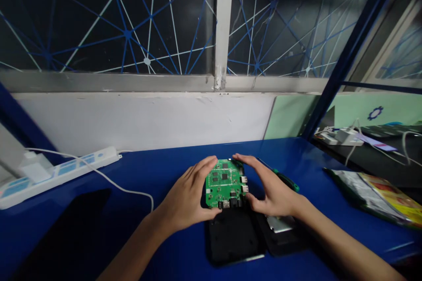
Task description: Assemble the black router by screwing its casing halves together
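A green circuit board [225,180] with metal ports along its right and near edges is held up between both hands. My left hand [187,193] grips its left side, fingers at the far corner and thumb at the near edge. On the other side, my right hand [268,186] has its fingers at the far right corner and its thumb by the right-side ports. Just below the board lies a black plastic case half [234,237] on the blue table. Beside it, partly under my right forearm, is another black part [286,243] with a silver metal plate [281,224].
A white power strip [69,169] with a plug and white cable [115,182] lies at the left. Behind my right hand is a green-handled tool [288,181]. A colourful packet [379,193] rests at the right. A dark flat object [66,232] is at the near left.
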`<state>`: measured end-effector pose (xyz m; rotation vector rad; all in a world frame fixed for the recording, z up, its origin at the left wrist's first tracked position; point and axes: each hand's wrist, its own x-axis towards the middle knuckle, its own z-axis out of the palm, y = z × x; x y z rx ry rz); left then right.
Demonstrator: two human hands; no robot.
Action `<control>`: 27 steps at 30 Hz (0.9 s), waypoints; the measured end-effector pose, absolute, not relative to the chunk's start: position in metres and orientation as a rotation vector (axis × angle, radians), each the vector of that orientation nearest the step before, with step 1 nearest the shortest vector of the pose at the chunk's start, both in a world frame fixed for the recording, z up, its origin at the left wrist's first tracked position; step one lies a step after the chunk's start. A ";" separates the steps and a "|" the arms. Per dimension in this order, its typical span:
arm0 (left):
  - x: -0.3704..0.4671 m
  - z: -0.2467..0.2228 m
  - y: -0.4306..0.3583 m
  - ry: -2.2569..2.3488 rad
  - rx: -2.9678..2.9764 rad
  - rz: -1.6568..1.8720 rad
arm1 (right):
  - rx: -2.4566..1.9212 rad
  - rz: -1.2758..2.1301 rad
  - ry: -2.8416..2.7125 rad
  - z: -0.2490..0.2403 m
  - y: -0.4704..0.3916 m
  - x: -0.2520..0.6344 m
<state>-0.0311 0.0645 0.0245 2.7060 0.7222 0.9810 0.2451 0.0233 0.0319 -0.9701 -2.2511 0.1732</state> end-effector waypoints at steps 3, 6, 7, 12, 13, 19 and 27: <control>-0.031 0.020 0.065 0.707 2.717 1.023 | -0.943 0.125 -2.290 0.027 0.024 0.243; -0.031 0.019 0.066 0.723 2.701 1.040 | -1.011 0.105 -2.300 0.025 0.024 0.239; -0.032 0.018 0.066 0.729 2.688 1.042 | -1.032 0.104 -2.298 0.025 0.024 0.238; -0.032 0.016 0.068 0.739 2.624 1.034 | -1.068 0.083 -2.303 0.022 0.024 0.237; -0.032 0.016 0.068 0.731 2.626 1.029 | -1.073 0.070 -2.304 0.021 0.024 0.237; -0.034 0.016 0.071 0.713 2.642 1.012 | -1.045 0.010 -2.285 0.020 0.023 0.238; -0.035 0.016 0.070 0.730 2.628 0.982 | -1.018 0.061 -2.265 0.021 0.025 0.241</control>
